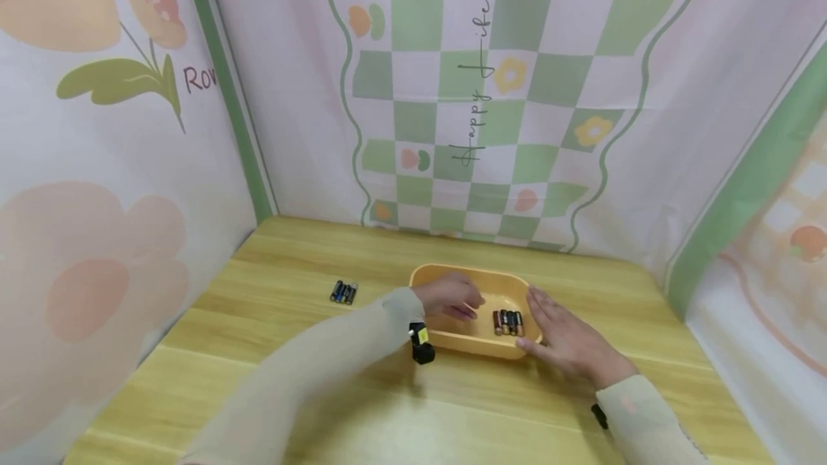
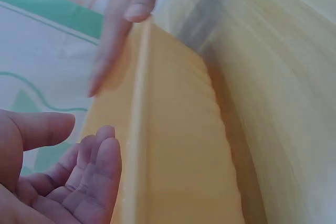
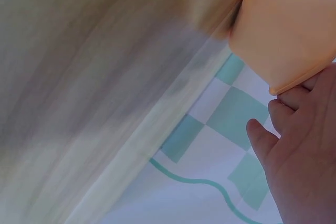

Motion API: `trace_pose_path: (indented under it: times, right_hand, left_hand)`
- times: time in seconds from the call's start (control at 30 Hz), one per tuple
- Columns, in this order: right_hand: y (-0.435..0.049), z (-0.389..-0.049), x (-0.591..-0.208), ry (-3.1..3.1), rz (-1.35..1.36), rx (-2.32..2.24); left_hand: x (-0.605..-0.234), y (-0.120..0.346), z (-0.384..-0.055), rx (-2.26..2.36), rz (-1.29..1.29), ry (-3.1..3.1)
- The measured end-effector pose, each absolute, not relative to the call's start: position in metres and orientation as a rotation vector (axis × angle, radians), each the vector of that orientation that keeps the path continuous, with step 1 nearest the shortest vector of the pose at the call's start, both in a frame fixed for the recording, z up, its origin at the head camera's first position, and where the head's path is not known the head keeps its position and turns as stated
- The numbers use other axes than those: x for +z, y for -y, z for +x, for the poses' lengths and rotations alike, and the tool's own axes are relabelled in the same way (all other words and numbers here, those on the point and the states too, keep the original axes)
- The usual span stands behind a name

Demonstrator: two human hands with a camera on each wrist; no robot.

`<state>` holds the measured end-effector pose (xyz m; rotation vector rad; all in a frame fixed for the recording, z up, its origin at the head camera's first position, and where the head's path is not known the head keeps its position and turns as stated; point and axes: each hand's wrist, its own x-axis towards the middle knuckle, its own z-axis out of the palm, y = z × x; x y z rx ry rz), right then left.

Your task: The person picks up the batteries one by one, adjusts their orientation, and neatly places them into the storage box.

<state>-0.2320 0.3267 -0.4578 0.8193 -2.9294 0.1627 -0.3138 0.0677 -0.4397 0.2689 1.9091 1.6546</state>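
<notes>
An orange plastic box [image 1: 468, 341] with rounded corners stands on the table. My left hand [image 1: 452, 294] reaches over its near wall into the left half. In the left wrist view the left hand [image 2: 68, 171] has its thumb apart from loosely bent fingers, with nothing seen between them. Several batteries [image 1: 508, 322] lie side by side in the box's right part. My right hand [image 1: 571, 336] rests against the box's right end, fingers stretched along the rim and thumb at the near corner. In the right wrist view some fingertips of the right hand [image 3: 310, 135] are hidden by the rim.
Left of the box, a row of batteries [image 1: 343, 293] lies on the wooden table [image 1: 362, 407]. Behind the table hangs a checked fabric curtain [image 1: 465, 120]. Printed fabric also closes off both sides. Each wrist carries a small black camera [image 1: 421, 346].
</notes>
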Motion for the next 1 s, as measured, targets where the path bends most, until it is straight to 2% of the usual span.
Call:
trace_pose_path:
  times: [1.0]
  right_hand:
    - [-0.328,-0.232,-0.466,2.897,0.815,0.169]
  left_hand:
    - [-0.426,0.063,-0.311,1.755,0.125,-1.888]
